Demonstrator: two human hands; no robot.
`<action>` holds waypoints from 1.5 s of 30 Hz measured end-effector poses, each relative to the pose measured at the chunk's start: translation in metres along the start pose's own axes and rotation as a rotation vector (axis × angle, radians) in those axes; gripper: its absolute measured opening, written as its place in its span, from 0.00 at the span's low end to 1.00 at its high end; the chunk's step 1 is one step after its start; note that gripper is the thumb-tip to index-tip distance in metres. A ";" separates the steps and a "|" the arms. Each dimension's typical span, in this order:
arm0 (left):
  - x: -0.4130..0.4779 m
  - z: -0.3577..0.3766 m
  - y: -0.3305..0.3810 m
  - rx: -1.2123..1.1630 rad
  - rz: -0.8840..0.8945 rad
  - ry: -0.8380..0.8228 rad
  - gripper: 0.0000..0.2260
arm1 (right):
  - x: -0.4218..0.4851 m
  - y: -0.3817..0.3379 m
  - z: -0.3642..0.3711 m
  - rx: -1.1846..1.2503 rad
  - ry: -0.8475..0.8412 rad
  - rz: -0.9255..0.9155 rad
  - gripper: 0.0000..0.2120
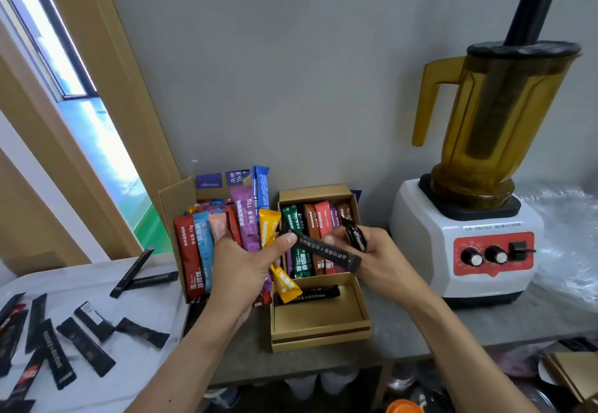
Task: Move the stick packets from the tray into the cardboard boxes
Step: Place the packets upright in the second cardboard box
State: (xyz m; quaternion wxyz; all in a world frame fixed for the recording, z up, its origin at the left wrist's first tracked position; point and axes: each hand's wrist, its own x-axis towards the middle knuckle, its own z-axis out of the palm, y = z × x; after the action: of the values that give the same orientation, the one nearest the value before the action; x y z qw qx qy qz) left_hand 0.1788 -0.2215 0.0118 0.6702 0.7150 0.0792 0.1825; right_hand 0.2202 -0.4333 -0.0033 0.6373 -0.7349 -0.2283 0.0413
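Note:
My left hand grips a fan of colourful stick packets (red, blue, pink, purple, yellow) in front of the open cardboard box on the left. My right hand holds black stick packets; one long black packet spans between both hands, and my left thumb touches its end. Below them sits a two-compartment cardboard box: the far compartment holds several coloured packets, the near one a single black packet. Several black packets lie on the white tray at the left.
A white blender with an amber jug stands right of the boxes, close to my right hand. Clear plastic wrap lies behind it. The grey wall is directly behind the boxes. The counter edge runs below the boxes.

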 end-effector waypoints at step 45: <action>-0.001 -0.006 -0.010 0.102 -0.058 -0.053 0.11 | 0.012 0.027 0.031 -0.749 -0.037 0.366 0.19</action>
State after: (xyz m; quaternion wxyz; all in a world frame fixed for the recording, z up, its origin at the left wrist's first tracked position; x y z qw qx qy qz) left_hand 0.1771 -0.2156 0.0023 0.6396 0.7504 0.0913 0.1398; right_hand 0.2275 -0.4022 -0.0321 0.3040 -0.9434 -0.1046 0.0813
